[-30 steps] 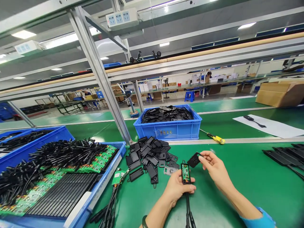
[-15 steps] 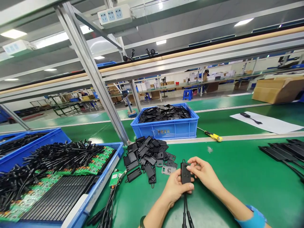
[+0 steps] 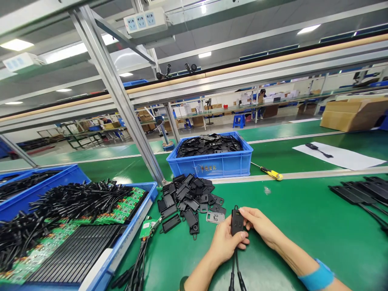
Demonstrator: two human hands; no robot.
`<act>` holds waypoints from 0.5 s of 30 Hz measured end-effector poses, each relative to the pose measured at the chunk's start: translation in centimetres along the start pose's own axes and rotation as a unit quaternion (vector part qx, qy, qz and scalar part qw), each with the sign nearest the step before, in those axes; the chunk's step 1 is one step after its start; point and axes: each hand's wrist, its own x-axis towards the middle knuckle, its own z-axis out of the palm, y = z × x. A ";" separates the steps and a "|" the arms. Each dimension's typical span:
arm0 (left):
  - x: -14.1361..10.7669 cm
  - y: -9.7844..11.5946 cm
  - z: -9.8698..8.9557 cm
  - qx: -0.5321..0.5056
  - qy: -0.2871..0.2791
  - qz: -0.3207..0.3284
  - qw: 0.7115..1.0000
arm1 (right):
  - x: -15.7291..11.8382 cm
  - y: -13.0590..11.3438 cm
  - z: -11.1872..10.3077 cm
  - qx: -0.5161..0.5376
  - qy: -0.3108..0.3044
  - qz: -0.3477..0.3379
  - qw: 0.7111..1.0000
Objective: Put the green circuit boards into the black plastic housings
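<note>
A small black plastic case (image 3: 237, 223) with a loop at its top stands nearly upright above the green bench, two black cables (image 3: 236, 268) hanging from its lower end. My left hand (image 3: 226, 239) grips it low down, thumb across the front. At its upper right edge, my right hand (image 3: 256, 224) pinches the case, fingers bent around the side. Left of the hands lies a heap of black case halves (image 3: 189, 198), with one greyish plate (image 3: 215, 217) at its near edge. Several green circuit boards (image 3: 148, 227) with cables rest closer to the left tray.
A blue bin (image 3: 212, 163) full of black parts stands behind the heap. The left blue tray (image 3: 147, 202) holds boards and cables. A yellow screwdriver (image 3: 273, 173), a white sheet (image 3: 342, 157) and finished-looking black cases (image 3: 351, 194) lie rightward. A metal post (image 3: 118, 93) rises at left.
My right hand has shifted slightly down, its fingers now closer around the case's upper right edge. The case and my left hand have moved slightly; the cables swing a little left.
</note>
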 end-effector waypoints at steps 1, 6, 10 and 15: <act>0.0 0.0 0.1 0.010 0.006 -0.001 1.000 | 0.1 0.1 0.0 -0.008 0.006 -0.003 1.000; 0.3 -0.3 0.2 -0.022 0.032 0.019 0.999 | 0.1 0.6 0.7 -0.075 0.048 -0.036 0.995; 0.5 -1.2 0.1 -0.093 -0.027 0.051 0.994 | -0.6 1.1 1.1 -0.284 0.071 -0.139 0.946; -0.4 0.4 -1.7 0.193 0.055 0.089 0.976 | 0.1 2.3 -1.7 -0.562 0.088 -0.133 0.812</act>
